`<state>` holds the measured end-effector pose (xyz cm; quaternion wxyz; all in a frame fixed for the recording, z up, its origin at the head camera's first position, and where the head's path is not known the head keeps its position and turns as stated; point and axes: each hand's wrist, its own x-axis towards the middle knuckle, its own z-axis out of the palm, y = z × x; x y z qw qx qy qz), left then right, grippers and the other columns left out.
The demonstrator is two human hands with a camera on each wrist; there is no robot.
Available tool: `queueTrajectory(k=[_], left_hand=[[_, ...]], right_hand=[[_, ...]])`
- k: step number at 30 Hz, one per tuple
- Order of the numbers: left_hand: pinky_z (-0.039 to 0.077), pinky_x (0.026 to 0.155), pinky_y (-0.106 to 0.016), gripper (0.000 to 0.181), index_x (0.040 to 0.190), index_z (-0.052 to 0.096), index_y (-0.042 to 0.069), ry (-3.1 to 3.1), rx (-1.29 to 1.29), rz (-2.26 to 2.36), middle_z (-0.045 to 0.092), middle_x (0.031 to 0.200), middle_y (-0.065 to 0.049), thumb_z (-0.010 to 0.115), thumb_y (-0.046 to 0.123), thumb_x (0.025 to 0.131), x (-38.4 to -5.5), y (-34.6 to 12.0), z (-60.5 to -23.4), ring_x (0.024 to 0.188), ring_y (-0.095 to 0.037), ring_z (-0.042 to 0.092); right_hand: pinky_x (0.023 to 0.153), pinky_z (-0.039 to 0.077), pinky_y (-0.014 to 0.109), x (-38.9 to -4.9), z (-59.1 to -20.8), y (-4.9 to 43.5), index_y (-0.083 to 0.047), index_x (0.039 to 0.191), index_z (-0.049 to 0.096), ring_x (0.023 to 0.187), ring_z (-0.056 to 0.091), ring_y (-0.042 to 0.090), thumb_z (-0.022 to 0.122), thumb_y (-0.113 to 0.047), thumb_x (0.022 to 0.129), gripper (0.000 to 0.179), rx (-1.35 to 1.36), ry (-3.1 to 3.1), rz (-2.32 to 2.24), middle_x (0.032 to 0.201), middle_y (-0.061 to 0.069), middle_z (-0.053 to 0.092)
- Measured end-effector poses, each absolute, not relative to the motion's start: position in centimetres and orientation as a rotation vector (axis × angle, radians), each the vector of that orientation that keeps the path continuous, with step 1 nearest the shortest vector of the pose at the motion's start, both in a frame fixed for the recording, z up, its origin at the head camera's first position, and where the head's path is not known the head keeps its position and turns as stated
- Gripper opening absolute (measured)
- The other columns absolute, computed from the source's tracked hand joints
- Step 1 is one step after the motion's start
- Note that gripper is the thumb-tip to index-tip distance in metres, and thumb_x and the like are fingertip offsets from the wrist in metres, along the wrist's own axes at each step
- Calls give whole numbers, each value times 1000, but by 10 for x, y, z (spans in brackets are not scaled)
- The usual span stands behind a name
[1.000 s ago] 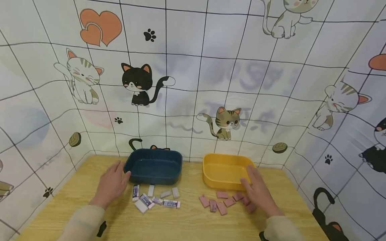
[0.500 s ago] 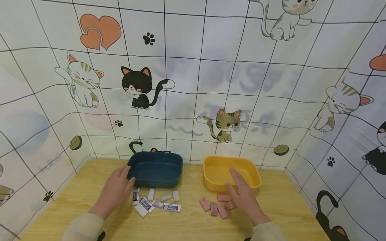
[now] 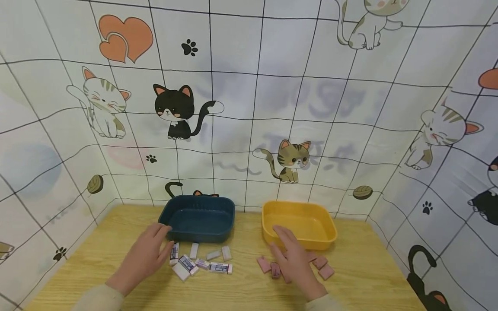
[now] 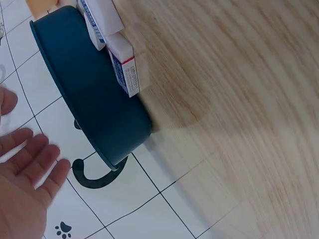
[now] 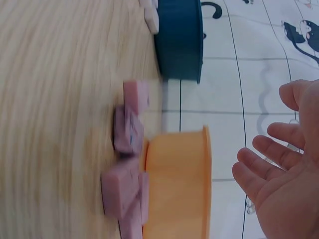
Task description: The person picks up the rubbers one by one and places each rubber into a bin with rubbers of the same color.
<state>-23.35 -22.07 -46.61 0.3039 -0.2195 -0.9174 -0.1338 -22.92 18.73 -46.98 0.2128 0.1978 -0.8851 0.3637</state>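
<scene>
My left hand (image 3: 142,255) hovers with loosely spread fingers at the front left corner of the dark blue tray (image 3: 202,237). It holds nothing in the left wrist view. Just right of it lie several white erasers (image 3: 220,268), some in blue-and-white sleeves. My right hand (image 3: 293,261), fingers relaxed and apart, is over the pink erasers (image 3: 326,271) in front of the yellow tray (image 3: 299,244). It hides part of the pink group in the head view. In the right wrist view its palm and fingers are bare.
Both trays stand side by side at the back of the wooden table (image 3: 241,293), with a gap between them. Behind and on both sides hangs a white sheet (image 3: 233,95) with a grid and cartoon cats.
My right hand has moved left, from the right side of the yellow tray to its front left, uncovering pink erasers on the right. My left hand has shifted slightly toward me.
</scene>
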Motion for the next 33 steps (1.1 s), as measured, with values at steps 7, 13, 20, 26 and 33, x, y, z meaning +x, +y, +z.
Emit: queueTrajectory(k=[7, 13, 20, 26, 33], left_hand=[[57, 83, -43, 30, 107, 69, 6, -2410, -738, -300, 63, 107, -2, 82, 11, 80, -235, -220, -473, 95, -19, 62], [57, 88, -43, 30, 106, 70, 10, -2523, -776, -295, 63, 109, 1, 84, 15, 79, -235, -220, -479, 100, -18, 63], [56, 88, -45, 26, 106, 72, 10, -2623, -836, -286, 63, 112, -1, 82, 16, 82, -236, -222, -482, 99, -19, 61], [55, 92, -49, 26, 109, 74, 10, -2734, -820, -284, 64, 115, -4, 82, 19, 86, -235, -223, -480, 100, -23, 64], [56, 88, -49, 27, 108, 74, 7, -2746, -805, -284, 65, 116, -8, 82, 14, 83, -238, -228, -486, 101, -26, 64]], right_hand=[[87, 58, 47, -226, -474, 166, 0, 143, 58, 125, 61, 36, 66, -16, 101, 46, 597, -2443, 1062, 144, 16, 57], [81, 60, 35, -221, -483, 152, -3, 148, 54, 120, 65, 36, 60, -27, 106, 48, 626, -2508, 1212, 150, 20, 51], [71, 58, 26, -218, -489, 139, -1, 146, 55, 76, 67, 7, 60, -22, 105, 46, 690, -2472, 1331, 147, 21, 52], [74, 58, 33, -214, -488, 129, -3, 145, 56, 95, 68, 22, 58, -25, 106, 44, 702, -2472, 1268, 145, 17, 54], [98, 54, 50, -210, -491, 120, -6, 145, 57, 129, 59, 28, 57, -29, 107, 44, 683, -2512, 1183, 144, 11, 57]])
